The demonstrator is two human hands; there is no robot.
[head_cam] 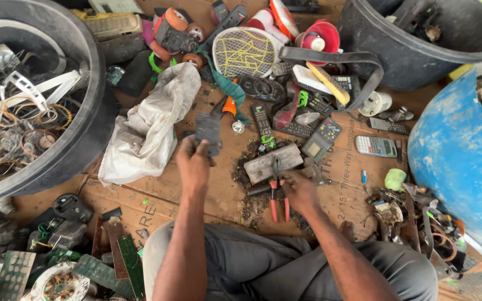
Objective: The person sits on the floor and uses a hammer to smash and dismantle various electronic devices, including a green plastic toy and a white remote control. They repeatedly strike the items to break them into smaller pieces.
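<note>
Item, far left: a large black tub [93, 120] holding tangled wires and white plastic strips. Below it, near the seated person's knee, green circuit boards [121, 262] lay scattered among dark casings.

Item: a crumpled white sack [152, 125] lay slumped on the cardboard floor [213, 195], just left of the raised hand.

Item: the left hand [194, 161], forearm stretched forward and lifted off the floor, fingers closed on a dark, blurred slab-shaped part [208, 132] held above the cardboard.

Item, centre: a grey rectangular block [263, 164] resting on dark debris, with red-handled pliers [279, 195] lying against its near edge.

Item: the right hand [299, 189], forearm angled inward and low, knuckles up, fingers curled at the pliers; whether it gripped them could not be told.

Item, beyond: remote controls, a mesh racket [244, 53], a calculator [376, 146].

Item, far right: a second black tub [419, 61] and a blue drum [458, 156].
</note>
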